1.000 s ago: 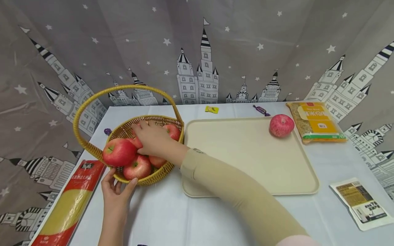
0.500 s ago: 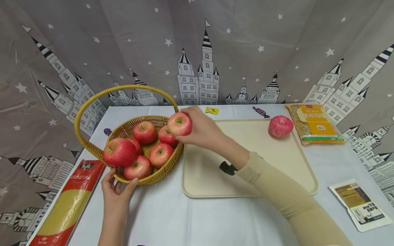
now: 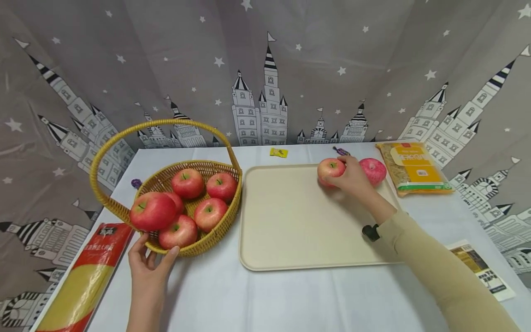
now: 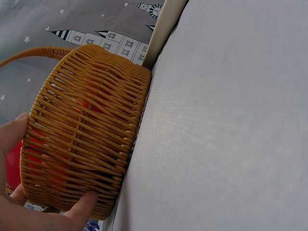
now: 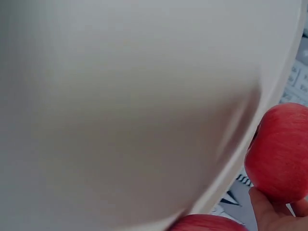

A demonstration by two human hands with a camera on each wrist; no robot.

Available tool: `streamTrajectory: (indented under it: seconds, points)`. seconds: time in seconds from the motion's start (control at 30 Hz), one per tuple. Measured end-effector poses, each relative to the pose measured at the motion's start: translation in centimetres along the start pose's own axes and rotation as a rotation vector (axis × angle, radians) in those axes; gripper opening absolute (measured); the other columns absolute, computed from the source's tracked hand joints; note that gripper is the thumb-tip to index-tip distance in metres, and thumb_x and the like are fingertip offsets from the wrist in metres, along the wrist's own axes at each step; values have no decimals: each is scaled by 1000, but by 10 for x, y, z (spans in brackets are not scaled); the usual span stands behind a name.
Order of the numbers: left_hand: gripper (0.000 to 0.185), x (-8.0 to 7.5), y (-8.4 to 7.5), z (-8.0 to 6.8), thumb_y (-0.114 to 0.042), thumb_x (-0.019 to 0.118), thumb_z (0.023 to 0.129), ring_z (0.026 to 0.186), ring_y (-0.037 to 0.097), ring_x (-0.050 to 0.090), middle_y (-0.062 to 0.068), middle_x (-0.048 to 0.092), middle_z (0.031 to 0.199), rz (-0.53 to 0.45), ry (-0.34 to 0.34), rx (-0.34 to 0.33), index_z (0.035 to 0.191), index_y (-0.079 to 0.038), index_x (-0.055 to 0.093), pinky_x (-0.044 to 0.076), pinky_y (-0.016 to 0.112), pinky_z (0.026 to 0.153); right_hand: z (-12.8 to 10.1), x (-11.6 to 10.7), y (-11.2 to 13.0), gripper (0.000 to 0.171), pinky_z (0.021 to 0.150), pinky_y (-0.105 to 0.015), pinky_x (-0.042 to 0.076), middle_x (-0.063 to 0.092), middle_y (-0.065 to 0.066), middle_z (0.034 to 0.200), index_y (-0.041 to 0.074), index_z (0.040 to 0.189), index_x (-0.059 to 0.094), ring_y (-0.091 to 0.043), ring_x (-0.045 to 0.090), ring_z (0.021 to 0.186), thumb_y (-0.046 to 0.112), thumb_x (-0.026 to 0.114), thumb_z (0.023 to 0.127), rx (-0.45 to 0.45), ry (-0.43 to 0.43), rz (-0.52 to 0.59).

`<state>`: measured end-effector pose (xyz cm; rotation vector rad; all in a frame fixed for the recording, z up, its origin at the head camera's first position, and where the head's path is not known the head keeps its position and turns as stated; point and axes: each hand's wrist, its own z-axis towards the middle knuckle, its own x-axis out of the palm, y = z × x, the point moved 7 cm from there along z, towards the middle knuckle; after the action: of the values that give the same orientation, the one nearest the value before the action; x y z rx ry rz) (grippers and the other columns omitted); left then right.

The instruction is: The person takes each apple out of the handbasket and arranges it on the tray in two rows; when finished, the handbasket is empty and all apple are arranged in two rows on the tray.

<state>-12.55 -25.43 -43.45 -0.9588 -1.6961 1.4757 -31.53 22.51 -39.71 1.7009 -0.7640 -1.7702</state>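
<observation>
Red round apple [image 3: 327, 168], clasped in right hand [image 3: 352, 179]; moved from yellow wicker basket [image 3: 223, 223], gripped by left hand [image 3: 149, 267], over beige rectangular tray [image 3: 286, 221]; seemingly mid-transfer.

The left hand [image 3: 147, 272] grips with fingers [image 3: 138, 250] and thumb [image 3: 169, 259] parted; the right hand [image 3: 354, 182] grasps, its sleeved arm [image 3: 441, 265] outstretched.
</observation>
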Motion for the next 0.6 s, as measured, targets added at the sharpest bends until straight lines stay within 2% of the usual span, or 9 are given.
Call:
streamTrajectory:
  seconds: [0.2,0.33,0.4,0.47,0.6]
  points:
    - [77,1,2,0,-1,69,87,139,20,24,6,16,155,-5,7,4,144,-24,25,33,18,105,8,2,-17,77,106,-48,38,38,-27,136,-9,138,33,-38,41,124,22,75,82,29,-17,15]
    - [77,0,2,0,-5,72,86,140,20,23,6,15,155,19,-4,5,144,-24,24,33,18,106,11,7,-20,84,107,-49,36,35,-27,137,-8,141,28,-38,39,125,22,78,80,22,11,54]
    - [78,0,1,-1,-7,72,86,140,20,22,6,14,155,29,-8,2,145,-23,24,34,19,106,10,8,-14,89,109,-50,33,34,-27,139,-6,143,27,-39,36,127,23,80,78,-25,-2,31]
    - [77,-1,1,0,-8,72,86,141,20,22,5,14,155,37,-13,-5,144,-24,24,33,21,107,9,7,-1,90,110,-52,29,34,-26,141,-5,144,30,-38,33,130,24,81,76,-108,-53,-6]
    - [77,0,0,0,-5,71,87,140,20,23,5,14,155,24,-8,-10,144,-24,24,32,21,108,-3,12,48,80,113,-50,23,36,-23,145,-1,141,40,-36,28,137,24,80,77,-327,-124,-80]
